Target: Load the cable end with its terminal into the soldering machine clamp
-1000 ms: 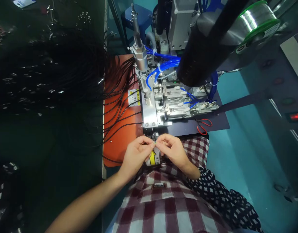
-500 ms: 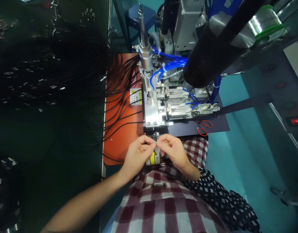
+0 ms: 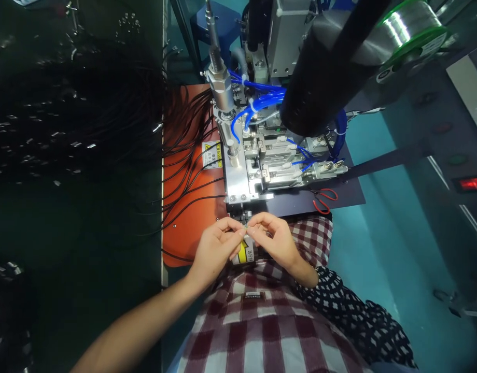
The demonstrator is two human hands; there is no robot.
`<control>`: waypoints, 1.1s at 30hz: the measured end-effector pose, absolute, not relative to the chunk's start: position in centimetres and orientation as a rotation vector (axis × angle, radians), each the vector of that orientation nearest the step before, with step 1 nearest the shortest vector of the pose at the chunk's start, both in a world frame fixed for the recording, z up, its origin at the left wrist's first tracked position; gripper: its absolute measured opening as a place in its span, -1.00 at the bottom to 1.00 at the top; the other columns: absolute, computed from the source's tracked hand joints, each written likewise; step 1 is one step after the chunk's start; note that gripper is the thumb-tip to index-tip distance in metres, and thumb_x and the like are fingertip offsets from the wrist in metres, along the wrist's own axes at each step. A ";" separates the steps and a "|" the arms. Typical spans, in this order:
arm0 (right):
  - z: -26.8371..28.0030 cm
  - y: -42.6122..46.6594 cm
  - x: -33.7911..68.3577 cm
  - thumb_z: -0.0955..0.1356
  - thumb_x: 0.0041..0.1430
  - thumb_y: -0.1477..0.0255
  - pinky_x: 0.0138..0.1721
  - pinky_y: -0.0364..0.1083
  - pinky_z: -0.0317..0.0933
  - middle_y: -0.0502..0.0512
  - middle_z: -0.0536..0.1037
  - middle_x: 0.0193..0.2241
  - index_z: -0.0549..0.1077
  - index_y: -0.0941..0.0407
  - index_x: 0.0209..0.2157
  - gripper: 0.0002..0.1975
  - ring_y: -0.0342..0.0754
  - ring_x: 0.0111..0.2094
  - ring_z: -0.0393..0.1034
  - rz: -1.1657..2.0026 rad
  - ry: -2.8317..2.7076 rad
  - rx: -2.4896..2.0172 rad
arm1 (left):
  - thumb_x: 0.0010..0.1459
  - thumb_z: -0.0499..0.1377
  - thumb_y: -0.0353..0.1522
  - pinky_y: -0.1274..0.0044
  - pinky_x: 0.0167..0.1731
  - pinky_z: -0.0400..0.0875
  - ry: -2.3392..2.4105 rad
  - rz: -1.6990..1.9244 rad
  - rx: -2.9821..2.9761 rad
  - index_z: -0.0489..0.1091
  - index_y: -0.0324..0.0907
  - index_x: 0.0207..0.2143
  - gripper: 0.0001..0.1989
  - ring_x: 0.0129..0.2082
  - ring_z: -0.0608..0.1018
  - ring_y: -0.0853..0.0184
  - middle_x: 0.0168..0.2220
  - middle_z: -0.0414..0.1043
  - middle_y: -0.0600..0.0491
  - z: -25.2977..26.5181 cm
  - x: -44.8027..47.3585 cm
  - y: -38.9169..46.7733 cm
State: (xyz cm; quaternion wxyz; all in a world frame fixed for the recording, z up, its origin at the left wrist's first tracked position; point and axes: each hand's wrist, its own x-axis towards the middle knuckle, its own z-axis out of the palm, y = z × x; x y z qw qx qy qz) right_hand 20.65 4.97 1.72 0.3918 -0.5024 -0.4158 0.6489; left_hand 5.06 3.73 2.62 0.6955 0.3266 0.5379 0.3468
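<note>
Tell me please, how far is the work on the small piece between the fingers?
Done: cannot tell. In hand: left hand and right hand pinch one tiny part together, below the metal fixture. Left: many black cables lie on the orange mat.

Factory assembly bench: soldering machine, solder spool, cables.

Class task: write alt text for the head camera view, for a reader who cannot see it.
Both hands, left hand and right hand, pinch a tiny part between their fingertips, above a checked shirt. Beyond them stand a metal fixture with blue tubes, black cables on an orange mat, and red-handled scissors.
</note>
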 end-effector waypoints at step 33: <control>0.9 4.4 19.3 0.45 -0.02 0.35 -0.60 -0.22 0.10 -0.08 0.38 -0.64 0.44 0.16 -0.46 -0.82 -0.24 -0.63 0.22 1.652 -0.864 -1.286 | 0.23 0.16 -0.33 0.66 -0.61 0.10 1.198 0.879 0.762 0.33 -0.20 -0.34 -0.88 -0.68 0.20 0.56 -0.67 0.18 0.24 2.0 5.1 3.1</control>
